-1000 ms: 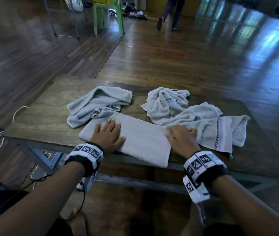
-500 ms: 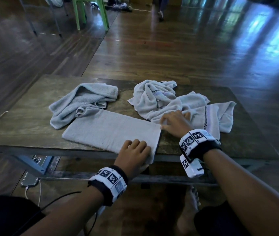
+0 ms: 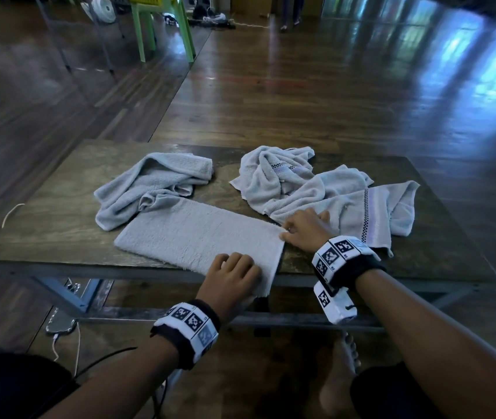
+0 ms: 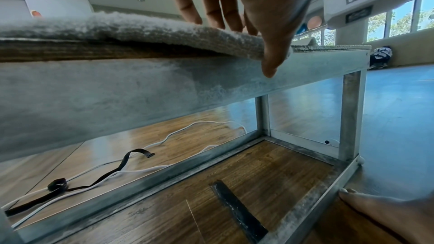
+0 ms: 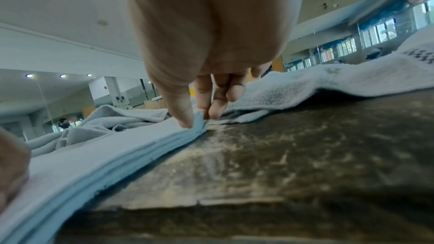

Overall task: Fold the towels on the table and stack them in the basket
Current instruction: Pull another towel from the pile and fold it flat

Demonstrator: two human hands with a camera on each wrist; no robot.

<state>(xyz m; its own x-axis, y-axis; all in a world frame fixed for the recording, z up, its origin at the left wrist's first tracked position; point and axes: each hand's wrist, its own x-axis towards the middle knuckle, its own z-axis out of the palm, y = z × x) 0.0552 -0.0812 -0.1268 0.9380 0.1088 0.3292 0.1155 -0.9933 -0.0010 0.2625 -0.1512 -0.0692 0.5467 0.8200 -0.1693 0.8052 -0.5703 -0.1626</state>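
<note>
A grey folded towel (image 3: 198, 237) lies flat along the near edge of the wooden table (image 3: 59, 213), its right end hanging slightly over. My left hand (image 3: 237, 264) grips its near right corner. In the left wrist view the fingers (image 4: 211, 16) lie on top of the towel (image 4: 140, 27) and the thumb sits under the overhang. My right hand (image 3: 289, 232) pinches the far right corner, thumb and fingertips closed on the layered edge (image 5: 199, 118). A crumpled towel (image 3: 156, 182) lies at the back left. Two more towels (image 3: 316, 192), one with a checkered stripe, lie at the right. No basket is in view.
The table stands on a metal frame (image 4: 352, 108) with a low rail. Cables (image 4: 140, 147) trail on the wooden floor under and left of it. My bare foot (image 3: 340, 376) is beneath the near edge. A green chair (image 3: 162, 28) stands far behind.
My left hand has slid from the left half of the folded towel to its near right corner. My right hand has stayed at the towel's right end.
</note>
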